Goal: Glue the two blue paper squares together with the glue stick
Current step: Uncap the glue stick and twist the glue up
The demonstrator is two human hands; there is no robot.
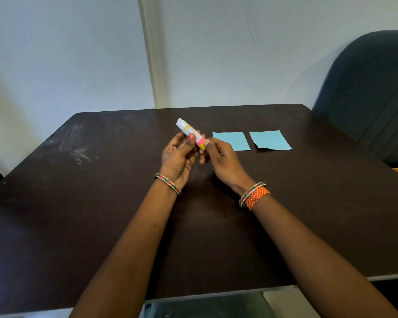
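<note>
A white glue stick point(187, 130) with a yellow ring, a pink band and a yellow end is held tilted above the middle of the table. My left hand point(178, 157) grips its body between thumb and fingers. My right hand point(218, 157) pinches the yellow lower end with thumb and fingertips. Two light blue paper squares lie flat and apart on the table to the right of my hands: the nearer one point(233, 140) just beyond my right hand, the other one point(270, 140) further right with one edge slightly lifted.
The dark brown table point(101, 203) has pale scuff marks at its left. A dark upholstered chair point(372, 92) stands at the table's right far corner. A pale wall runs behind the far edge.
</note>
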